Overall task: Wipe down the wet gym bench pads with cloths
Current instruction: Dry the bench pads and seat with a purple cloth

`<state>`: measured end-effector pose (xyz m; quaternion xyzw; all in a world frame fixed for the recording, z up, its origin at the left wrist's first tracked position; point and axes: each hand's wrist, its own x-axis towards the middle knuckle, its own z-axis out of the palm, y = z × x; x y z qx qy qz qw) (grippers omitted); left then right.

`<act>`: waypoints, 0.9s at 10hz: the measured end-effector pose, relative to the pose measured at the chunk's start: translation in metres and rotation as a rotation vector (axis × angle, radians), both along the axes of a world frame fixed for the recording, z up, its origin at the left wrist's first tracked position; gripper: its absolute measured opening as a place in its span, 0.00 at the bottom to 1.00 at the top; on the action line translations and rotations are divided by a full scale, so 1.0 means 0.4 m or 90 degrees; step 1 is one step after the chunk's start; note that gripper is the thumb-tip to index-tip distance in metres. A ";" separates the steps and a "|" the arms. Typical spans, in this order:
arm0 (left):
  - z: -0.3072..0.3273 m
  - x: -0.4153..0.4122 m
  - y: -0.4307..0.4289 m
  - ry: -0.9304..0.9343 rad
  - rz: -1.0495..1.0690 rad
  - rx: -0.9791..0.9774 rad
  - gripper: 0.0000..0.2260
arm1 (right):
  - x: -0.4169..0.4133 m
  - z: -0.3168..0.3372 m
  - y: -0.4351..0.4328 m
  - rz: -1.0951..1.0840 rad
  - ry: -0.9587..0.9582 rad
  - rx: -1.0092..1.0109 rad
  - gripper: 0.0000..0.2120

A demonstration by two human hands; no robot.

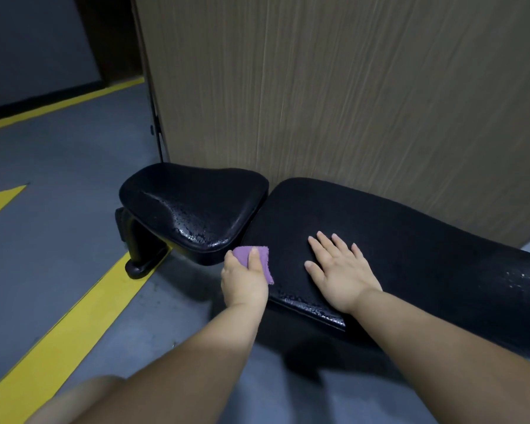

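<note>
From the head view, the left hand grips a purple cloth at the near left corner of the long back pad, just beside the wet seat pad. The right hand rests flat, fingers straight, on the long pad near its left end.

The long pad runs off the right edge. The left hand covers much of the cloth. The frame is mostly lost in shadow underneath, only one leg showing clearly.
</note>
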<state>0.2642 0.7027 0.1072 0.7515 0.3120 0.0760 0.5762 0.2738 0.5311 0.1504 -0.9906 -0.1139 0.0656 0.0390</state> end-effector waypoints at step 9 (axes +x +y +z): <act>0.015 -0.074 -0.102 0.018 0.129 -0.288 0.24 | 0.002 -0.002 0.004 -0.014 -0.007 -0.002 0.27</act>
